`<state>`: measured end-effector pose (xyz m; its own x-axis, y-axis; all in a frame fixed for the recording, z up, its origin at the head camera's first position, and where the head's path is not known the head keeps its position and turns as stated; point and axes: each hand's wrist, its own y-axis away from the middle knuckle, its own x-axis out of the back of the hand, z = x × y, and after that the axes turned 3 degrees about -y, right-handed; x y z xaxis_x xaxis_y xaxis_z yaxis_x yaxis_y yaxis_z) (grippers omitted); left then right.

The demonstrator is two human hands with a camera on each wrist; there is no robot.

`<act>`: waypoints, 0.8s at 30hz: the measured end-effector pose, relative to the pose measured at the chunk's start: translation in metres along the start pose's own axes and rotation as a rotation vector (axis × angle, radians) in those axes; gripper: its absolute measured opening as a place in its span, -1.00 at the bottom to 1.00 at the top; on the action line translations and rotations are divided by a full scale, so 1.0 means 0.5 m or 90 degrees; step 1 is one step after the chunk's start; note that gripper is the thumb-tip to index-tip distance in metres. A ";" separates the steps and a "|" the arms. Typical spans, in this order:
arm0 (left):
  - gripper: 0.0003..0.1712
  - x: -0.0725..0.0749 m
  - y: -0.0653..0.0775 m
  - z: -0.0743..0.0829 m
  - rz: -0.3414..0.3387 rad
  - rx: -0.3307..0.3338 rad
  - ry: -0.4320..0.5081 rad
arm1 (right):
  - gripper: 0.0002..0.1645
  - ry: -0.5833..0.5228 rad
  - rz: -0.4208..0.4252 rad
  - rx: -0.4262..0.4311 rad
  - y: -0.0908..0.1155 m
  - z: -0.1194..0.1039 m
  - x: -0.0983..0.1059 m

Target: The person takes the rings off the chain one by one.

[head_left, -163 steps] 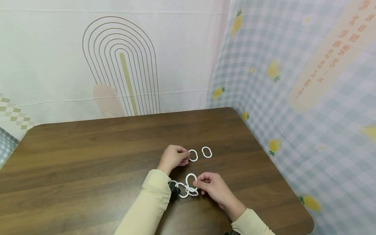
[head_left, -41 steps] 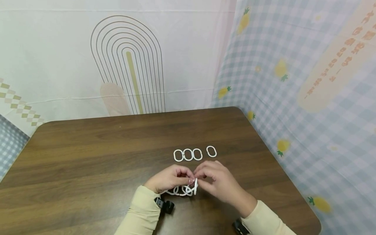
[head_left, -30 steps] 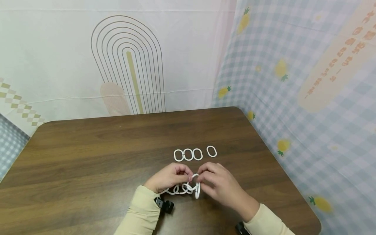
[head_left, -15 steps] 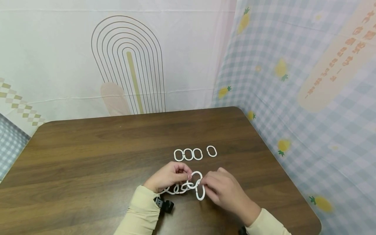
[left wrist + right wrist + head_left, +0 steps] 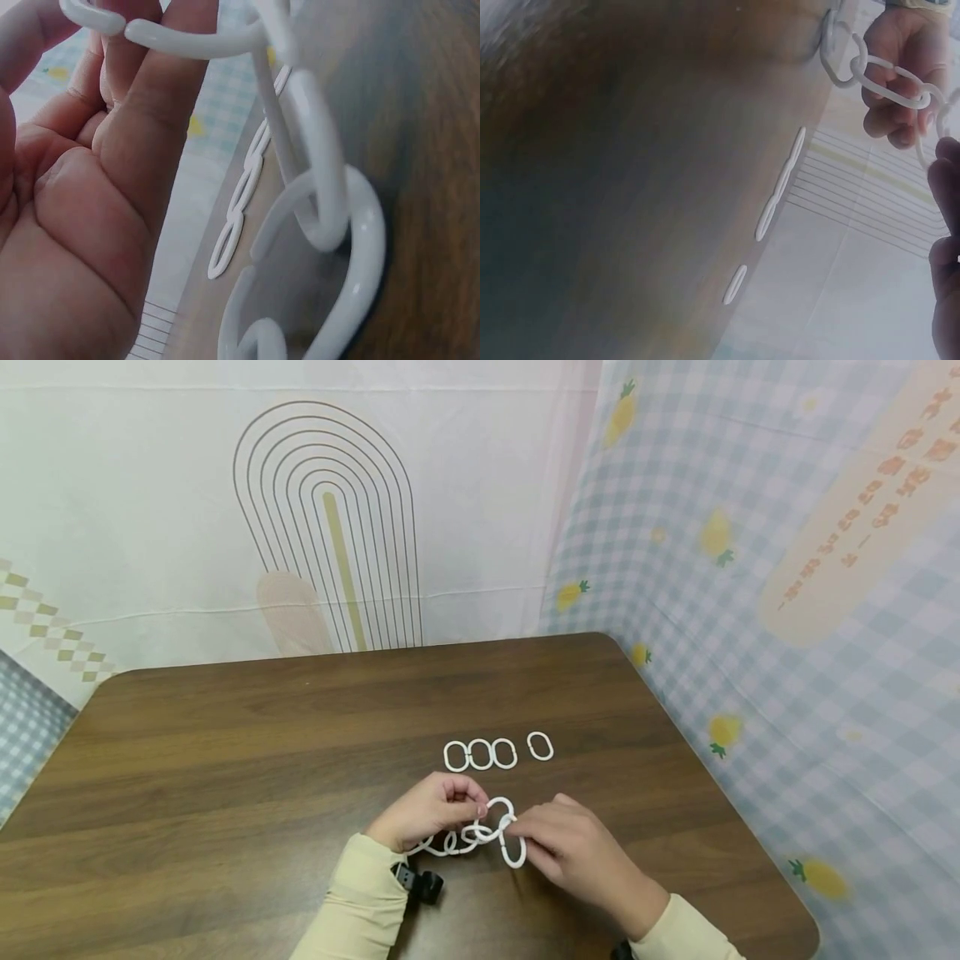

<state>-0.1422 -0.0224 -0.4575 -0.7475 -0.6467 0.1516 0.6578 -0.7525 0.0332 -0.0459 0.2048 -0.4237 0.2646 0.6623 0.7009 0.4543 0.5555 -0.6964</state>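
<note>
A chain of white plastic C-shaped links (image 5: 367,225) is held between my two hands a little above the table. With thumb and fingertips, my left hand (image 5: 429,810) pinches one link (image 5: 500,800) near the chain's right end. My right hand (image 5: 576,847) pinches the end link (image 5: 515,866), which hooks through that link and hangs down. The rest of the chain trails leftward under my left hand, partly hidden by it. In the right wrist view, several joined links (image 5: 889,91) show beside the left hand.
Beyond my hands, three loose white links (image 5: 468,755) lie touching in a row on the brown wooden table (image 5: 262,760). One more loose link (image 5: 552,748) lies just right of them. A patterned cloth (image 5: 480,510) hangs behind the table's far edge.
Earlier, my left hand was at the loose links; the row of three now lies there. My hands then met at the chain, and my right hand has since moved slightly right with the end link.
</note>
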 end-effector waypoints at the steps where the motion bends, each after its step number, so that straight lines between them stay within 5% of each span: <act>1: -0.75 0.002 0.001 -0.001 0.006 0.000 0.001 | -0.82 -0.003 0.000 -0.013 0.002 -0.001 0.001; 9: -0.74 0.016 0.004 -0.006 0.024 0.008 0.016 | -0.81 -0.052 0.045 -0.045 0.004 -0.004 0.000; 18: -0.71 0.018 0.008 -0.007 0.012 0.022 0.048 | -0.92 -0.084 0.077 -0.189 0.010 -0.010 -0.008; 24: -0.73 0.019 0.010 -0.010 -0.011 0.040 0.095 | -0.86 -0.086 0.088 -0.200 0.007 -0.010 -0.011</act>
<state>-0.1465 -0.0328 -0.4606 -0.7606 -0.6492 0.0029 0.6463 -0.7568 0.0976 -0.0415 0.2004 -0.4292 0.2369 0.7921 0.5626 0.6668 0.2887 -0.6871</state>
